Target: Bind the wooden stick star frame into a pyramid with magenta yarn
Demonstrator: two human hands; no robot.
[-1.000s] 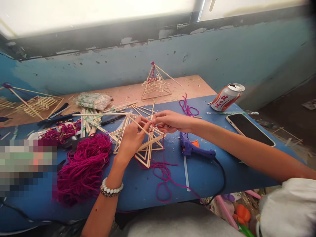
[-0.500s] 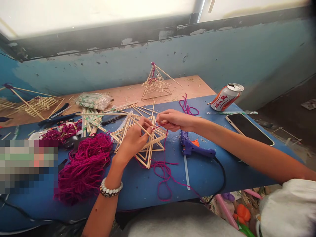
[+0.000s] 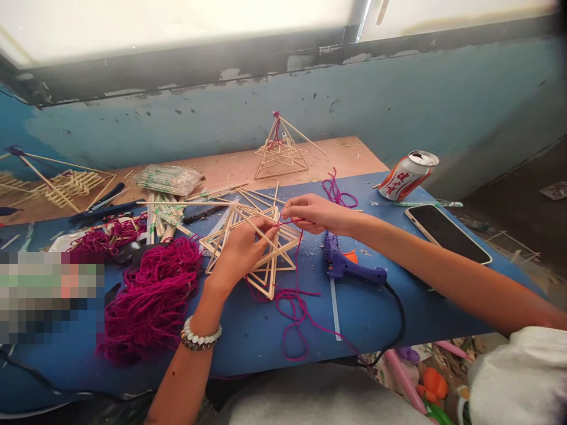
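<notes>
Framework (image 3: 277, 254), slender, pale and angular

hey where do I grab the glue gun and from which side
I'd take the glue gun by its handle, from the near right: it lies on the blue table, handle pointing right, orange trigger on the far side, cord trailing from the handle's end.

Pale stick frame (image 3: 275, 254), spiky, triangular-sided; purple yarn (image 3: 302, 308) partly raised, loops slack just in front.
</notes>
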